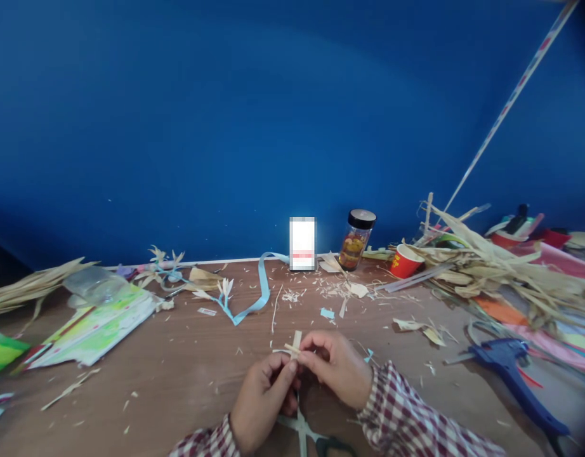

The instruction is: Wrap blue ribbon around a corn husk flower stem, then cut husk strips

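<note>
In front of me, both hands meet over the table around a narrow pale strip (297, 337), which looks like dried corn husk. A second thin piece (291, 348) crosses it. My left hand (264, 393) pinches the strip from below, thumb against fingers. My right hand (333, 365) is closed at the crossing, thumb and forefinger pressed together on the thin piece. Below the hands lies a pale cross-shaped band (302, 426), partly cut off by the frame's bottom edge. Beside it show dark scissor-like handles (335, 445).
A blue glue gun (511, 368) lies at right, near a heap of dried husks (468, 254). A red paper cup (405, 260) and a tilted black-lidded jar (356, 240) stand at the back. Blue ribbon (261, 295), husk flowers (224, 292) and a painted sheet (99, 327) lie leftward.
</note>
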The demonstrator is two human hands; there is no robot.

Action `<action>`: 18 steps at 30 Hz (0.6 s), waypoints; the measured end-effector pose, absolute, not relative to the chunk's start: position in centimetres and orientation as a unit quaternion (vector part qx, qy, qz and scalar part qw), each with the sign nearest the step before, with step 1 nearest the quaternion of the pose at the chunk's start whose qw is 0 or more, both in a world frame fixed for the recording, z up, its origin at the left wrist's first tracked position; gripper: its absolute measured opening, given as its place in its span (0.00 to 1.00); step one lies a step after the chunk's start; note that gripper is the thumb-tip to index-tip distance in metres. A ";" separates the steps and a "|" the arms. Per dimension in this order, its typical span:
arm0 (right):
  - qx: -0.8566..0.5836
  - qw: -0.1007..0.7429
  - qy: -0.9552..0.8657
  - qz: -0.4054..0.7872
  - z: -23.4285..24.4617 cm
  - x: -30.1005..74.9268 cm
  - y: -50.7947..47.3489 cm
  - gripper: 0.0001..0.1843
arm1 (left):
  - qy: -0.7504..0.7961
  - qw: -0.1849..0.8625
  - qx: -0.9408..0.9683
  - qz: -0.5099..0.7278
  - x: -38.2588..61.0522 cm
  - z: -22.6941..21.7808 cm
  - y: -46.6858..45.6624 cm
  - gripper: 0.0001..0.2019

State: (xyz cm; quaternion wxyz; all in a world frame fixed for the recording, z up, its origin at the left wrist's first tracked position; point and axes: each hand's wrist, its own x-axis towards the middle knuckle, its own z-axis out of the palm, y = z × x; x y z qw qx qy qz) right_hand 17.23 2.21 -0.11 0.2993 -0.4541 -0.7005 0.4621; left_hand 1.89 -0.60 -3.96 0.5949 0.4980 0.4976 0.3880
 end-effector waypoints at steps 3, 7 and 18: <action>-0.427 0.278 -0.677 0.532 -0.4 17.5 2.3 0.11 | 0.495 0.593 0.509 0.380 1.8 -3.9 -0.6 0.16; -0.414 0.243 -0.679 0.556 -0.7 17.8 2.5 0.13 | 0.497 0.584 0.527 0.367 1.7 -3.9 -0.8 0.16; -0.535 0.297 -0.747 0.261 -0.3 19.2 4.5 0.13 | 0.497 0.580 0.517 0.386 1.4 -2.6 -1.3 0.16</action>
